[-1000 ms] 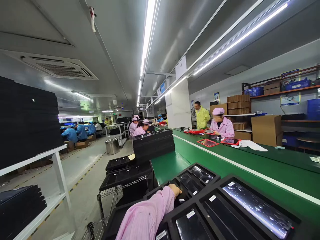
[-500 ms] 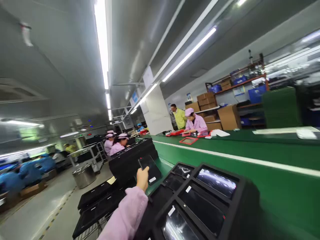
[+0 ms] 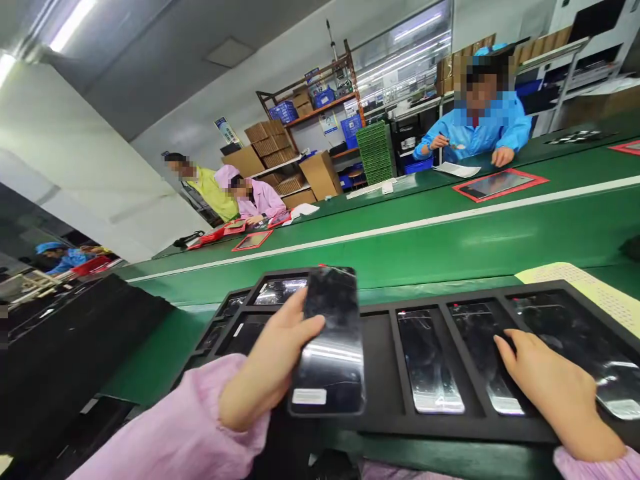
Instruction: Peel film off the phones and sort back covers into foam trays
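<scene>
My left hand [image 3: 273,363] is closed around the side of a black smartphone [image 3: 334,347], with a white label near its lower end. It holds the phone tilted up above a black foam tray [image 3: 385,373]. My right hand [image 3: 550,380] lies low over the same tray, thumb and forefinger slightly apart, touching or just above the phone [image 3: 483,353] in the slot there; its other fingers are hidden. Another phone [image 3: 433,363] lies in the slot to the left, and a further one [image 3: 580,347] lies partly beneath my right hand. The slot behind the held phone shows bare foam.
More trays with phones [image 3: 283,291] stand to the left, beside a dark stack of trays [image 3: 65,327]. A green bench [image 3: 400,250] runs across. Opposite, co-workers in blue [image 3: 480,127] and pink [image 3: 260,200] sit near red-framed pads [image 3: 500,183]. A yellowish sheet [image 3: 585,283] lies behind the tray.
My view has swung right. The phone in my left hand has moved from the tray stack to above the black tray, screen towards me. My right hand has come into view.
</scene>
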`<state>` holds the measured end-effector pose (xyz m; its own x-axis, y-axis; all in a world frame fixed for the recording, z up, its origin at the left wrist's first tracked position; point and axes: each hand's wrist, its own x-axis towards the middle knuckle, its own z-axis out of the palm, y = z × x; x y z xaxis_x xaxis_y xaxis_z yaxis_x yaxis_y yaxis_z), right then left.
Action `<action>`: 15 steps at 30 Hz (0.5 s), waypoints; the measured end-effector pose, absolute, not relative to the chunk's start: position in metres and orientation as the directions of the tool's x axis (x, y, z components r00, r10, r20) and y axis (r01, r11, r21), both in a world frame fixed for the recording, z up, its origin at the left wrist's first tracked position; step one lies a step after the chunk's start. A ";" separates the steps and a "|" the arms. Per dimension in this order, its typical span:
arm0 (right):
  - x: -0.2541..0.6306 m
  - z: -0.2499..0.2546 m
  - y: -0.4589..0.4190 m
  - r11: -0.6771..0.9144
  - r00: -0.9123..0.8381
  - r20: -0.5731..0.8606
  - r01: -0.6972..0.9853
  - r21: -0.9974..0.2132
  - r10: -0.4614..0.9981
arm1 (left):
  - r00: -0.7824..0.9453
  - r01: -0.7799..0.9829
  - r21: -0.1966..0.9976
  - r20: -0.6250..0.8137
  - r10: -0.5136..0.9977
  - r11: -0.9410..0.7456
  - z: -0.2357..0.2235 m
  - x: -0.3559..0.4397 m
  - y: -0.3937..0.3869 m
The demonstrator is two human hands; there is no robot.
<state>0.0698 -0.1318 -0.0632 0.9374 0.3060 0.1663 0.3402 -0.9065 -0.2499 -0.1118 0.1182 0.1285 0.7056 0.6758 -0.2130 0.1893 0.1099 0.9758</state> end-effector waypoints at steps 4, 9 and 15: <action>0.067 -0.066 -0.135 -0.877 0.931 0.204 0.356 -0.323 0.303 | 0.816 0.298 0.950 -0.305 0.490 0.095 0.079 -0.084 0.103; 0.065 -0.068 -0.147 -0.788 0.905 0.264 0.422 -0.448 0.334 | 0.736 0.393 0.919 -0.339 0.587 0.038 0.003 -0.068 0.113; 0.078 -0.060 -0.199 -0.573 0.857 0.303 0.506 -0.645 0.417 | 0.653 0.444 0.896 -0.306 0.692 -0.023 -0.042 -0.072 0.105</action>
